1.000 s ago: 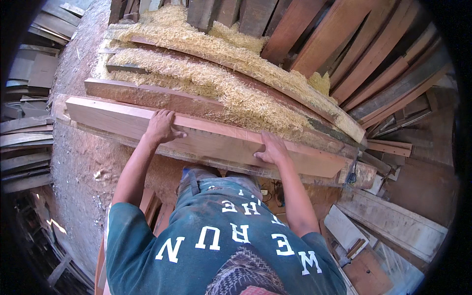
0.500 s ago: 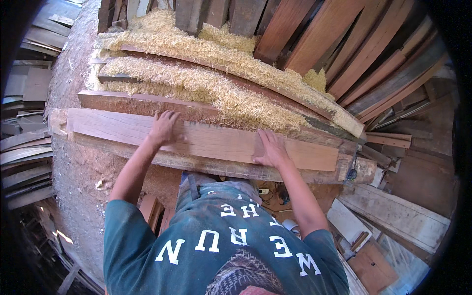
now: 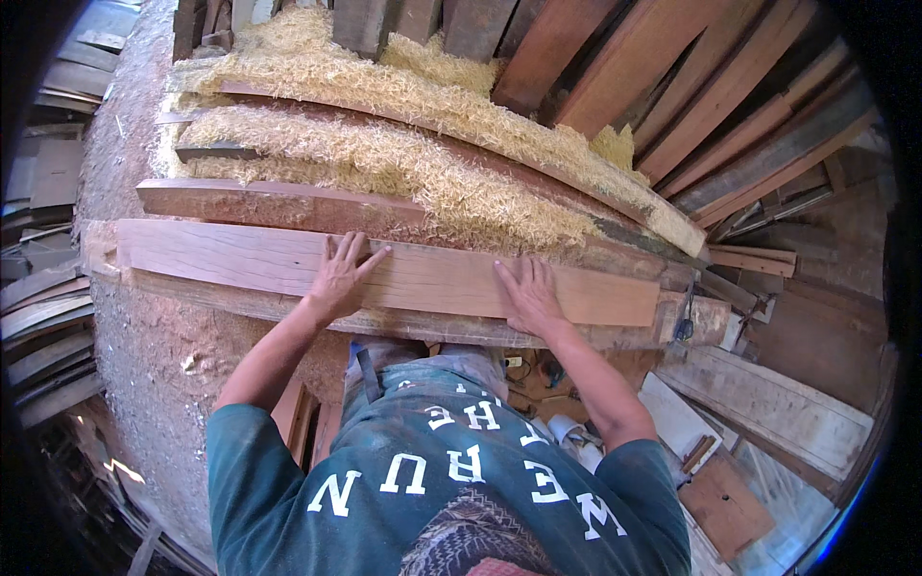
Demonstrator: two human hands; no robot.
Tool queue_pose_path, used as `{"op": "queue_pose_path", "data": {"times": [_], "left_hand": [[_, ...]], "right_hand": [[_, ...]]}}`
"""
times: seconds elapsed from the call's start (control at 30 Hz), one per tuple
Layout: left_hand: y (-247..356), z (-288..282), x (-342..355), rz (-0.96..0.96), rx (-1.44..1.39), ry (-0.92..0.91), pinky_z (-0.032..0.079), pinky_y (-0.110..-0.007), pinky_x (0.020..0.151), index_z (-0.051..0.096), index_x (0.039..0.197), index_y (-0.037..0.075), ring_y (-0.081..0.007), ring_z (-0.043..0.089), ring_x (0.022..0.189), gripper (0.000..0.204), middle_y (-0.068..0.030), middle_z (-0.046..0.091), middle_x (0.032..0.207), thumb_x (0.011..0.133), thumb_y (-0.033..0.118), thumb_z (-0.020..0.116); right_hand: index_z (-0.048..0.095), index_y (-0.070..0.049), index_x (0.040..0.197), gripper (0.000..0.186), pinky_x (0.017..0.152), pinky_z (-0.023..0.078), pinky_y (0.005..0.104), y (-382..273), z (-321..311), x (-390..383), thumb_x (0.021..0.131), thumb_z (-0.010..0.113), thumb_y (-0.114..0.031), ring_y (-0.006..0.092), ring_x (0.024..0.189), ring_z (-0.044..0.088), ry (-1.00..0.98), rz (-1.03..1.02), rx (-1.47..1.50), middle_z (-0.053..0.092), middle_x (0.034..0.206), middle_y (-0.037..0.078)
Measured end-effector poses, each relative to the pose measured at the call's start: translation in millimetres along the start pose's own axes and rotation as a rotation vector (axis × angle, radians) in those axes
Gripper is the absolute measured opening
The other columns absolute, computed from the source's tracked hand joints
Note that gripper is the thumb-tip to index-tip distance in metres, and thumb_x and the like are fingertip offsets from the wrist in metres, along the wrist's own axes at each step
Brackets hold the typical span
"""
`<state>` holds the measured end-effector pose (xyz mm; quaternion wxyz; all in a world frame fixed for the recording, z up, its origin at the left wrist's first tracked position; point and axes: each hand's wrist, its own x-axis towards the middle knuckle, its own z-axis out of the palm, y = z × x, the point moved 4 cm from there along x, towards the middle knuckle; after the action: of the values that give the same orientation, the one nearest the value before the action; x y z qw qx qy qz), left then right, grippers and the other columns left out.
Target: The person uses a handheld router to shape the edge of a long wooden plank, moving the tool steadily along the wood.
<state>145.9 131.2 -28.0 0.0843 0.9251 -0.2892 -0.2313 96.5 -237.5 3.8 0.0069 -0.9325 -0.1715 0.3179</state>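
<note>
A long smooth reddish-brown plank (image 3: pixel 432 276) lies lengthwise on a rough timber beam (image 3: pixel 615 336) in front of me. My left hand (image 3: pixel 340 276) rests on the plank left of its middle, fingers spread and pointing away from me. To the right of the middle, my right hand (image 3: pixel 528 296) lies on the same plank, its fingers stretched toward the far edge. Neither hand is wrapped round the wood. Just beyond the plank sits another board (image 3: pixel 279 204), partly buried under pale wood shavings (image 3: pixel 461 187).
Several long boards (image 3: pixel 624 62) stand or lean at the far right. Stacked planks (image 3: pixel 43 341) line the left side. A small dark object (image 3: pixel 684 329) sits by the beam's right end. White panels and a brown sheet (image 3: pixel 727 518) lie at the lower right.
My left hand has shifted right along the plank, toward my right hand, and its fingers have spread. My right hand stays at nearly the same place. The view has shifted slightly.
</note>
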Motion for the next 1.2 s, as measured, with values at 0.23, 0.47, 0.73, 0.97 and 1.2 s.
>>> {"op": "queue_pose_path", "data": {"times": [0.23,0.47,0.73,0.97,1.2], "left_hand": [[-44,-13,-23,-0.043,0.051,-0.074,0.022,-0.073,0.12,0.029,0.165,0.03,-0.0404,0.028,0.153,0.114,-0.0224,0.031,0.161,0.066,0.015,0.082],[-18,-20,-16,-0.118,0.155,-0.088,0.017,-0.07,0.123,0.027,0.166,0.025,-0.0448,0.015,0.159,0.12,-0.0239,0.021,0.169,0.064,0.021,0.088],[214,-19,110,0.236,-0.008,0.168,0.022,-0.062,0.124,0.039,0.16,0.012,-0.047,0.025,0.155,0.091,-0.0248,0.03,0.166,0.084,0.032,0.084],[538,70,214,0.65,-0.042,0.067,0.016,-0.066,0.125,0.041,0.158,0.011,-0.0436,0.02,0.158,0.08,-0.0214,0.029,0.168,0.09,0.034,0.077],[603,126,276,0.442,0.25,0.295,0.007,-0.067,0.124,0.034,0.163,0.008,-0.0454,0.017,0.159,0.078,-0.0238,0.022,0.171,0.1,0.048,0.058]], "right_hand": [[0.032,-0.017,0.163,0.112,0.123,0.023,0.0642,-47,10,26,0.068,0.091,-0.024,0.0508,0.148,0.032,0.113,-0.042,0.083,0.036,0.156,0.035],[0.034,-0.015,0.163,0.101,0.122,0.025,0.064,-44,19,-17,0.077,0.085,-0.026,0.0448,0.151,0.032,0.349,-0.033,0.381,0.037,0.161,0.025],[0.067,0.001,0.12,0.05,0.093,0.056,0.0457,-19,145,-158,0.093,0.074,-0.041,0.0368,0.105,0.071,-0.067,-0.037,1.38,0.074,0.108,0.021],[0.071,-0.003,0.111,0.026,0.08,0.06,0.0352,90,349,-282,0.099,0.07,-0.026,0.0195,0.089,0.071,0.045,0.314,2.005,0.074,0.104,0.014],[0.063,-0.006,0.111,0.015,0.065,0.056,0.0297,177,666,-326,0.099,0.067,-0.013,0.0154,0.077,0.067,1.273,1.22,2.816,0.068,0.091,0.006]]}}
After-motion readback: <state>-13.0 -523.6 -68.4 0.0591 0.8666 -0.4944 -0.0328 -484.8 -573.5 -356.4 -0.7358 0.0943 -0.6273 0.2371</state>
